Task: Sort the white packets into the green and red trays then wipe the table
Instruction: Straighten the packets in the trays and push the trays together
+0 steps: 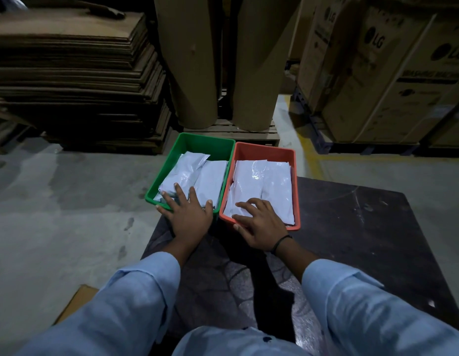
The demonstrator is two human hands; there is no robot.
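The left hand (187,214) lies flat with fingers spread over the near rim of the green tray (205,138), fingertips on the white packets (189,170) inside. The right hand (259,224), fingers also spread, rests on those in the red tray (264,150) just beside it. Both trays sit mid-frame at the far edge of the dark desk (351,227).

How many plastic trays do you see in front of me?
2: the green tray on the left, the red tray beside it on the right, both at the table's far edge.
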